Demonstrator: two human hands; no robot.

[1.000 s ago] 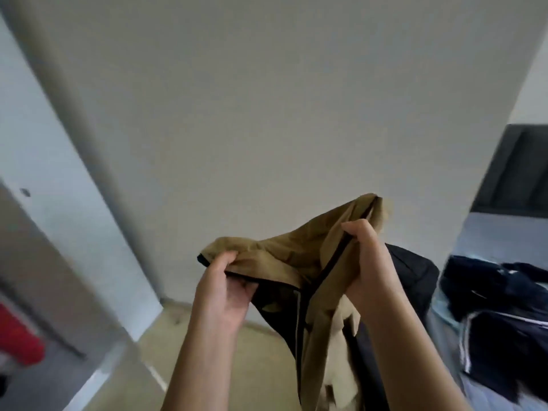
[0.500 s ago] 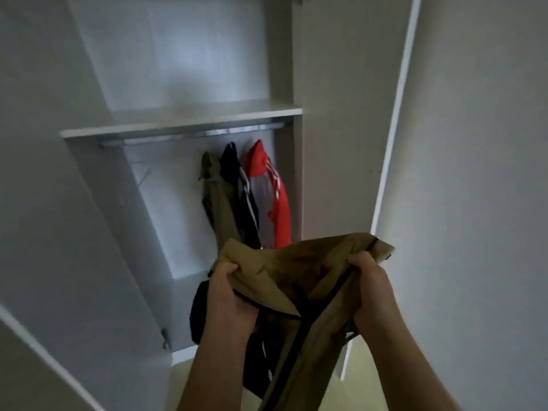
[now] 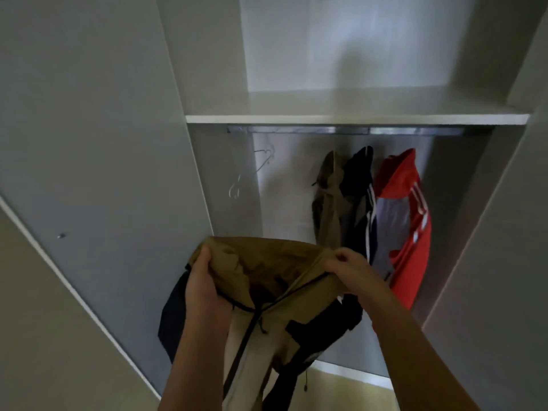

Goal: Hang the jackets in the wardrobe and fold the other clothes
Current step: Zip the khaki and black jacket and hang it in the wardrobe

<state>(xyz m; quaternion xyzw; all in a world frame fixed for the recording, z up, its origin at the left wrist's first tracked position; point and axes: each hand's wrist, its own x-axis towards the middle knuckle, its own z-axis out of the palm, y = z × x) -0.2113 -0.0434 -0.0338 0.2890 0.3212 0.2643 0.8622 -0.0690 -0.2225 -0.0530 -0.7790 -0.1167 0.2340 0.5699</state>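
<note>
Tan jacket point(image 3: 267, 262) before open grey wardrobe point(image 3: 207, 69), three jackets point(image 3: 358, 185) on its rail point(image 3: 341, 130)

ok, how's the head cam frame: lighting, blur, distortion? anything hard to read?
Head view: dim and uneven, bright patch on the back wall above the shelf, shade under the rail. Head view: wide-angle bend, wardrobe sides lean outward. Head view: slightly soft; wire hangers faint, tan jacket plus left hand and right hand in their grip on it read clearly.

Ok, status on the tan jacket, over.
Left hand, right hand both grip tan jacket by top edge. Rail ahead, empty hangers left, three hung jackets right. Nothing in the way.
</note>
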